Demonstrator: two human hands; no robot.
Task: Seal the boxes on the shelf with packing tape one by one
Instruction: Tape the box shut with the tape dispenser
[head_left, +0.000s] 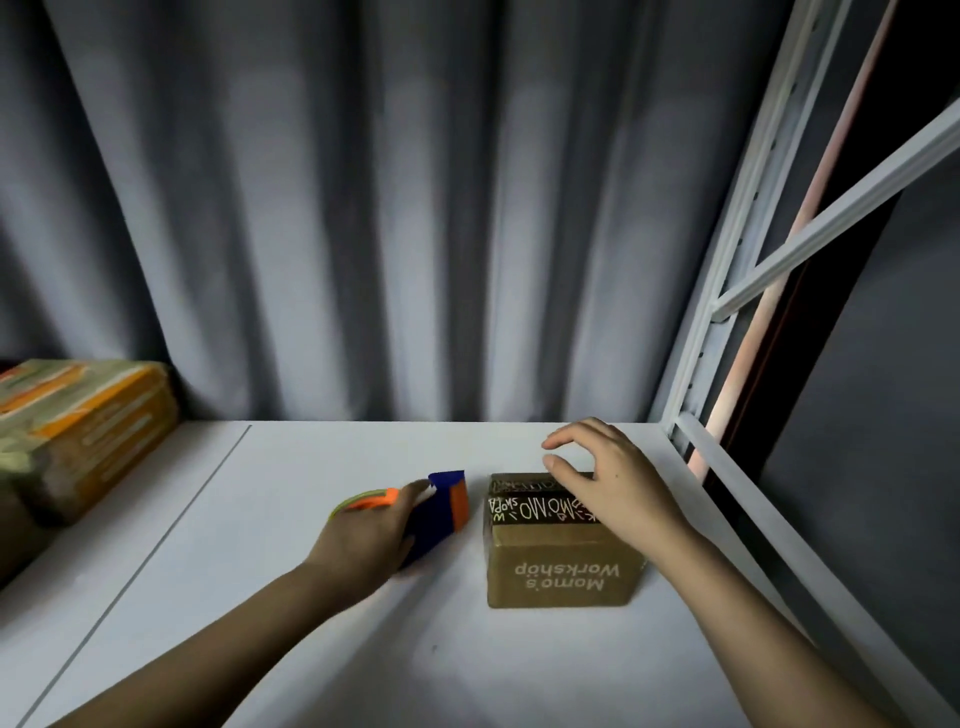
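- Head view is showing two bare hands, one small cardboard box (563, 566), one tape dispenser (441, 512) and one stack of flattened cartons (88, 431), all sitting on one white shelf (291, 649).
- Small cardboard box is sitting right of centre on the shelf, its near face reading "Momo's Workshop" upside down to the camera.
- One dark band of printed tape (535, 512) is running across the box top, with white lettering that seems to read "MOMO" and "SHOP"; the rest is too blurred to read.
- Right hand (618, 488) is resting on the box top, fingers loosely spread and bent, gripping nothing.
- Left hand (363, 535) is gripping the blue and orange tape dispenser just beside the box's left side, fingers wrapped over it.
- Flattened cartons are lying at the far left with orange stripes; their print is unreadable.
- Grey curtain (363, 208) is hanging behind the shelf.
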